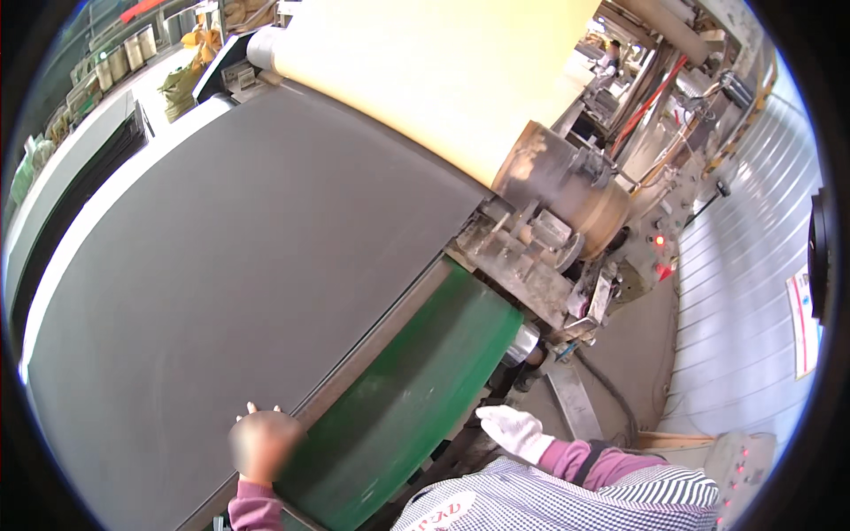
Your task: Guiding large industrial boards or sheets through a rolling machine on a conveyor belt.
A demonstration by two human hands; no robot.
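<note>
My left hand (266,441) is at the near edge of a wide dark grey sheet (266,230). Its fingertips are spread over the sheet, while the back of the hand is blurred. Just right of that edge lies a broad green roller or belt (398,398) running along the sheet. My right hand (515,432), in a white glove, hovers beside the green surface's lower right side. Its fingers stretch out to the left and nothing shows in them. Beyond the grey sheet, a pale yellow sheet (425,80) rises from a roller line.
A worn metal roller end (567,190) and bracket (518,261) stand at the right of the sheets. A control panel (660,239) with red lights sits farther right, before a ribbed pale wall (744,292). Another panel (739,478) is at lower right. Far off, a person (609,57) shows small.
</note>
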